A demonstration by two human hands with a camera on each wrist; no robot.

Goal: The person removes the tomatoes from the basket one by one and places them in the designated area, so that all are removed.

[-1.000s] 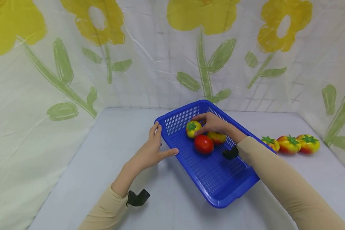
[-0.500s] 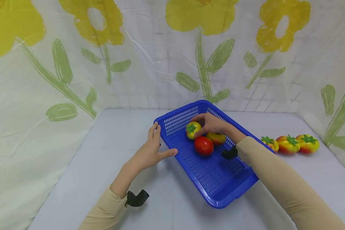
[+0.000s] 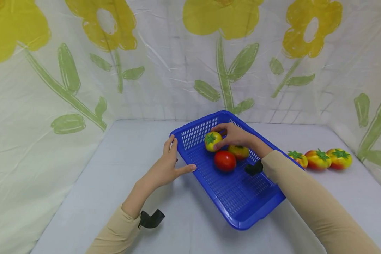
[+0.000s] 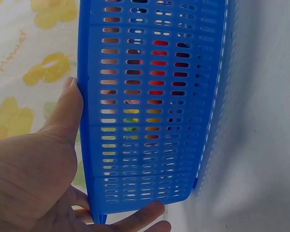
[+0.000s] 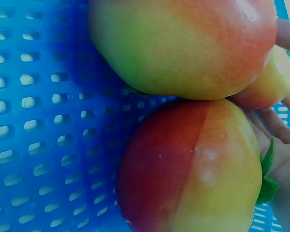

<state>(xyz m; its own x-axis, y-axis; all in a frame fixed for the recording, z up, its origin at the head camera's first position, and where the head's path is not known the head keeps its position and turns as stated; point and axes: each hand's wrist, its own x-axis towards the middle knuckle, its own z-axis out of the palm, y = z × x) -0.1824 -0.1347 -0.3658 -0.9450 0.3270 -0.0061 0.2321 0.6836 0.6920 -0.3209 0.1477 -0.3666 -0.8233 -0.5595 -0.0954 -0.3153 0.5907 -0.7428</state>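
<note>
A blue plastic basket (image 3: 235,211) with slotted walls lies at an angle on the table. My left hand (image 3: 163,169) grips its left far corner; in the left wrist view the thumb (image 4: 67,111) lies along the rim and the fingers bend round the end. Inside the basket, my right hand (image 3: 233,135) holds a yellow tomato (image 3: 212,141) with a green calyx between thumb and fingers. A red tomato (image 3: 224,161) lies just nearer, and a yellow-red tomato (image 3: 239,152) sits partly hidden under the hand. Two tomatoes fill the right wrist view, the held tomato (image 5: 273,79) behind them.
Right of the basket, three yellow-red tomatoes stand in a row on the table: a left one (image 3: 299,160) partly behind the rim, a middle one (image 3: 318,160) and a right one (image 3: 339,159). A flowered curtain (image 3: 165,70) hangs along the back and sides.
My right hand and the yellow tomato in it have shifted very slightly up and away. The left hand and the basket stay where they were.
</note>
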